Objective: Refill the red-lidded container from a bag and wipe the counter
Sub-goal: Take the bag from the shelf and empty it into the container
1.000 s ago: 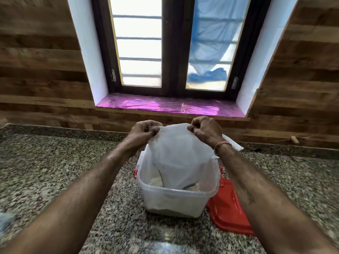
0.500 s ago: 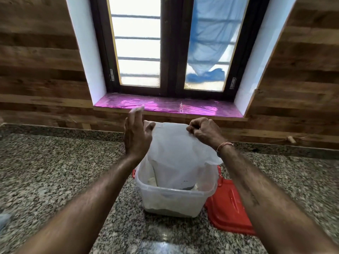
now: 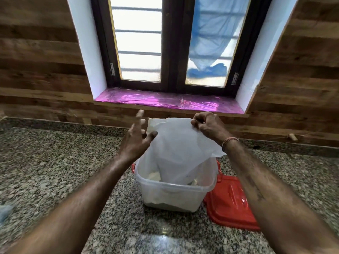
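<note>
A clear plastic container point(image 3: 174, 196) stands open on the granite counter point(image 3: 55, 162), with pale contents at its bottom. A white translucent bag point(image 3: 179, 145) hangs upside down into it. My right hand point(image 3: 207, 125) pinches the bag's upper right corner. My left hand point(image 3: 136, 138) is off the bag, fingers spread, just left of its upper edge. The red lid point(image 3: 231, 202) lies flat on the counter, right of the container and partly under my right forearm.
A wood-panelled wall with a dark-framed window and a pink-covered sill point(image 3: 165, 100) rises behind the counter. A blurred grey-blue thing point(image 3: 5, 211) shows at the left edge. A small wooden peg point(image 3: 292, 137) lies by the back wall at right.
My left hand let go of the bag's left corner and opened, with fingers spread beside the bag. My right hand keeps its pinch on the bag.
</note>
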Demonstrator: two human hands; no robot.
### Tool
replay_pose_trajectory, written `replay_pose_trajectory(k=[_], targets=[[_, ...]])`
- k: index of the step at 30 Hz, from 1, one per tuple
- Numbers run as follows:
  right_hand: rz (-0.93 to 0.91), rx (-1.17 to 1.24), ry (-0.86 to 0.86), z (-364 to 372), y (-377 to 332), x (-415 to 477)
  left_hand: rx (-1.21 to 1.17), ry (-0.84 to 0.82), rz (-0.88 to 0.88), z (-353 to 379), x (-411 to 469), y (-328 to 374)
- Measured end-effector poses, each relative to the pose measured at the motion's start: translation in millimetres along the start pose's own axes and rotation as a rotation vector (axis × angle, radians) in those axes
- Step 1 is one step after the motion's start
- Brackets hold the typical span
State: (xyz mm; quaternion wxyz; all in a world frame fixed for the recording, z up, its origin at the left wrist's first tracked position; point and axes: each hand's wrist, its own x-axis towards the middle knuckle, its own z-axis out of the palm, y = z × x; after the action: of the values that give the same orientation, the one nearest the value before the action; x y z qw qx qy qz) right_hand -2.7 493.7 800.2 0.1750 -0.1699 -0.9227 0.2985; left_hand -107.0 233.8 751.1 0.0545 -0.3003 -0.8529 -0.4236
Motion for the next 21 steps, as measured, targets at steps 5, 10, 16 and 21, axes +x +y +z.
replay_pose_trajectory(k=[5, 10, 16, 21], targets=[[0.011, 0.145, -0.021, -6, 3, 5, -0.727, -0.344, -0.165, -4, -2, 5], [-0.034, 0.181, -0.021, -20, 8, -3, -0.921, -0.136, -0.187, -2, 6, 9], [0.104, 0.421, -0.216, -51, 48, -45, -1.013, 0.05, -0.202, -3, 18, 6], [0.143, 0.635, -0.103, -44, 81, -68, -0.972, 0.052, -0.218, 7, 31, 6]])
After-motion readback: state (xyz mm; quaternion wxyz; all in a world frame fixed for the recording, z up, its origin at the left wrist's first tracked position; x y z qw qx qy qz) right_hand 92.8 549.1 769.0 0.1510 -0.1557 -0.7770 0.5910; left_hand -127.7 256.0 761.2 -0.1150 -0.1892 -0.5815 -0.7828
